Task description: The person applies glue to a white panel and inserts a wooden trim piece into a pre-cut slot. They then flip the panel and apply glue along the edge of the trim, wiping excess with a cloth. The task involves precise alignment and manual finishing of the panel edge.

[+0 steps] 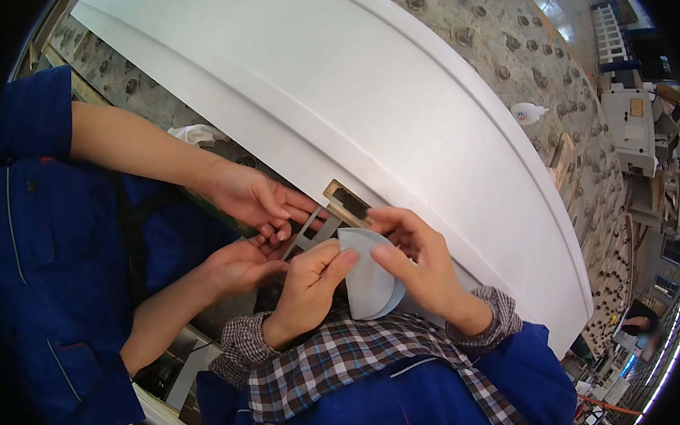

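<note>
Seen from above through a wide, curving lens, a person's two bare hands meet over the near edge of a large white panel point(286, 77). Between them, low in the centre just in front of the person's body, is a pale grey disc point(363, 280), folded over so that two rounded layers show. The left hand point(313, 277) is closed on the disc's left edge, its thumb pressed flat against the curled fingers. The right hand point(419, 260) is half open and curved, with its thumb against the disc's upper right part and its forefinger stretched apart toward a narrow rectangular cut-out point(348, 204) in the panel; whether its other fingers grip the disc from behind cannot be told. The person wears blue clothing and brown checked cloth, with checked cuffs. At left, a co-worker in a blue uniform point(36, 217) reaches in, both hands around a slim grey metal piece point(305, 234) beside the cut-out. The panel lies on a worktable point(542, 151) studded with dark round fittings. Beyond the panel's far edge are a white bottle point(527, 112) and a wooden block point(562, 160).
</note>
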The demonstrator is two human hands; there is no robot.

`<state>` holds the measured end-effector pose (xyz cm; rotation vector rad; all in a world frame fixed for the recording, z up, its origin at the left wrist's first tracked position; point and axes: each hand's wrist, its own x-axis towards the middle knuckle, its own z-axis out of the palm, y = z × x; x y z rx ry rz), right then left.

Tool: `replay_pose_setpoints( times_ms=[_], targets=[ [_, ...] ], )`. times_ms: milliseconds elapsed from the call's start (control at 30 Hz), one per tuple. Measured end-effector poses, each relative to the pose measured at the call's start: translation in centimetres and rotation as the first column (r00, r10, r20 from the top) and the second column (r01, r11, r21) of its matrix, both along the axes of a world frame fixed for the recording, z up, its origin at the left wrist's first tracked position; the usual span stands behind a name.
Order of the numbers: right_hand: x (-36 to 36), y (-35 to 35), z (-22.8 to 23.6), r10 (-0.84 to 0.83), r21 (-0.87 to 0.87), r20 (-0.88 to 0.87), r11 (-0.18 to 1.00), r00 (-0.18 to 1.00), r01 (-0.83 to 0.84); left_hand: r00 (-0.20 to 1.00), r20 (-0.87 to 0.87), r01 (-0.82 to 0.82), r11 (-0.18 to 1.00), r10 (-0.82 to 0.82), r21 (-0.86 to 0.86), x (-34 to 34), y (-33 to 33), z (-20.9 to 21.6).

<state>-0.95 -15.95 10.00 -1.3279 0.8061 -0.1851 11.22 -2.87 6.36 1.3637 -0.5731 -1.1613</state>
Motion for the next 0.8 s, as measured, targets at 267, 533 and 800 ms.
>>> replay_pose_setpoints(
  times_ms=[267, 533, 800],
  targets=[
    [3.5, 0.8, -2.5, -0.139, -0.219, -0.067, 0.968, 0.988, 0.121, 0.953, 0.297, -0.116, 0.980, 0.063, 0.164, -0.1, 0.0, -0.1],
    [4.5, 1.9, -4.0, -0.227, -0.235, -0.113, 0.952, 0.967, 0.196, 0.580, 0.802, 0.047, 0.989, -0.143, 0.142, 0.2, 1.7, 1.4],
    [3.3, 2.4, -3.5, -0.149, -0.531, -0.174, 0.846, 0.973, 0.035, 0.411, 0.905, 0.064, 0.994, -0.110, 0.091, 0.8, 1.8, -0.9]
  ],
)
